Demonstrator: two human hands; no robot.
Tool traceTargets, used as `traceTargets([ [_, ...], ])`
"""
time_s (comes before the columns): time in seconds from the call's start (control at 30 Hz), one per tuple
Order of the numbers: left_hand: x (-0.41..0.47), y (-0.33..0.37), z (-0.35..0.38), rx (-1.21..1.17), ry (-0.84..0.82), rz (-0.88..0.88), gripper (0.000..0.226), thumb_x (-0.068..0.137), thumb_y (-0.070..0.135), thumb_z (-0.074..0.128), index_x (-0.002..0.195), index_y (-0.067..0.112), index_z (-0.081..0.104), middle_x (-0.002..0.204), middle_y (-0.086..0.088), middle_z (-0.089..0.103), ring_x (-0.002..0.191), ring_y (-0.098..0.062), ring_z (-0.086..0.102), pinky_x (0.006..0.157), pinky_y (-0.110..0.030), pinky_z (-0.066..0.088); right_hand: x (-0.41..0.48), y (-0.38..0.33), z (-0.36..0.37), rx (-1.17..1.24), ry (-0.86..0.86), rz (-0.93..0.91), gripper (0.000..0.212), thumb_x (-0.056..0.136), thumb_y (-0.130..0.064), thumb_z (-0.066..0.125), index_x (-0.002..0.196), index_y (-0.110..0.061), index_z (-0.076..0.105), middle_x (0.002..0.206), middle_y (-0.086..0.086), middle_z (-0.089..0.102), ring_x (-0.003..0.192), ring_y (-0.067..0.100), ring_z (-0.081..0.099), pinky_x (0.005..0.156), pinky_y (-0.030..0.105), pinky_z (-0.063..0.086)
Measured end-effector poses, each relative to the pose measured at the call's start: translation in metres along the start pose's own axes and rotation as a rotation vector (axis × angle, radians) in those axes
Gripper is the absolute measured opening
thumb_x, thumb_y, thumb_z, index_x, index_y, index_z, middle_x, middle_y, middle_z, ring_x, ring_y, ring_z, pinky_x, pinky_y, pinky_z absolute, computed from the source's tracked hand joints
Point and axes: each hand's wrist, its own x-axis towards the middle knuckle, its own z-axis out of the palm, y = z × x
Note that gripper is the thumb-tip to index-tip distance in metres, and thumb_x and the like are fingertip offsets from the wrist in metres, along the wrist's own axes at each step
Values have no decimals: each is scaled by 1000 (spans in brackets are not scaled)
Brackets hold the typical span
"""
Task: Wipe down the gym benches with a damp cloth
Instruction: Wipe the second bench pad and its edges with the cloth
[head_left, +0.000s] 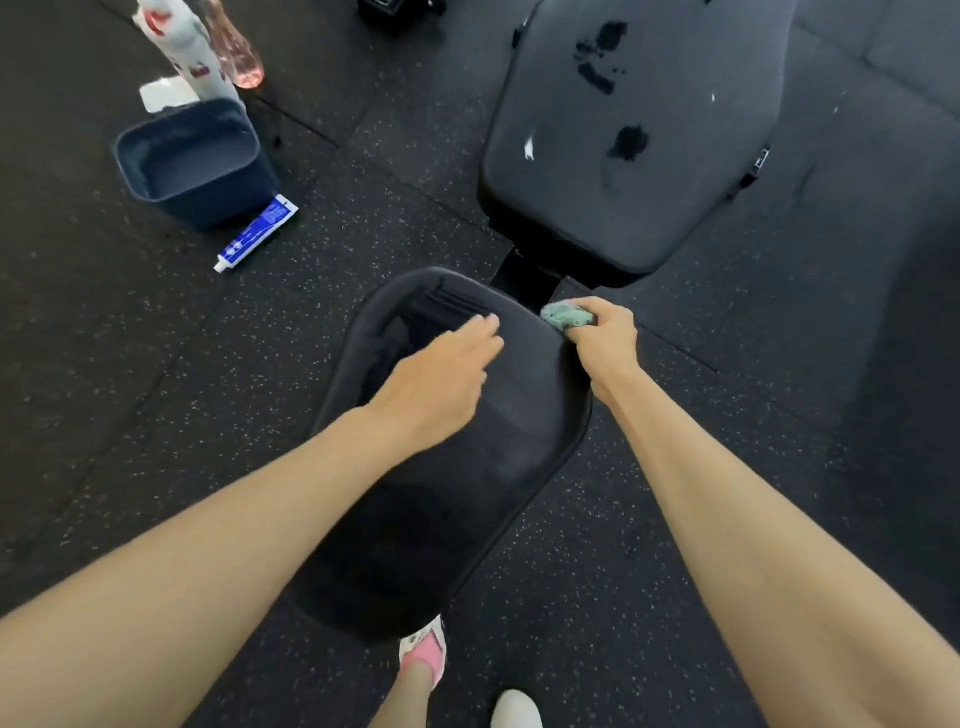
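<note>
View from a head camera, looking down over a person's two bare forearms. Nearest, at the bottom edge, are a pink shoe (423, 649) and a white shoe (514, 709) on speckled black rubber floor (649, 571).

Just beyond the feet is the bench's dark seat pad (452, 493). Its long axis runs away from the person and leans slightly right. The left hand (447, 369) lies over the far half of this pad, fingers straight and holding nothing. It is blurred, so whether it presses the pad cannot be told.

The right hand (605, 338) is clenched around a bunched green cloth (566, 317) at the pad's far right corner, beside the gap to the next pad.

Past the gap, the backrest pad (634, 182) carries on along the same line, pointing up and to the right. It looks dusty grey, with dark smears and a small white speck.

Far left on the floor are a blue-and-white tube (257, 234), a dark bucket (192, 161), and behind it a white bottle (182, 52) and a pink bottle (239, 52).

The step in hand appears to be wiping the seat pad's far edge. The seat looks dark and clean, so the next move probably calls for carrying the cloth across the gap and making long strokes along the backrest.
</note>
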Motion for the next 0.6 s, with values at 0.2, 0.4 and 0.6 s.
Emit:
traceTargets([
  [0.2,19,-19,-6,-8,201,-238,48,103,16,31,150,9,23,160,0,9,147,-13,6,117,-29,11,17,-41,3,-265,-260,-241,41,74,11,55,93,-18,74,84,-4,64,76,6,55,60,11,40],
  [0.4,36,-12,1,26,322,-254,48,103,15,32,149,5,23,159,-5,14,147,-16,8,118,-30,9,48,-51,22,-144,-369,-264,34,81,8,59,99,-19,70,96,-3,66,92,11,61,77,22,51],
  [0.6,48,-12,5,5,440,-413,45,101,12,35,145,2,32,156,-11,22,146,-22,15,118,-41,13,66,-80,72,-223,-595,-462,39,82,13,51,104,-13,68,99,-5,64,96,11,58,85,23,46],
])
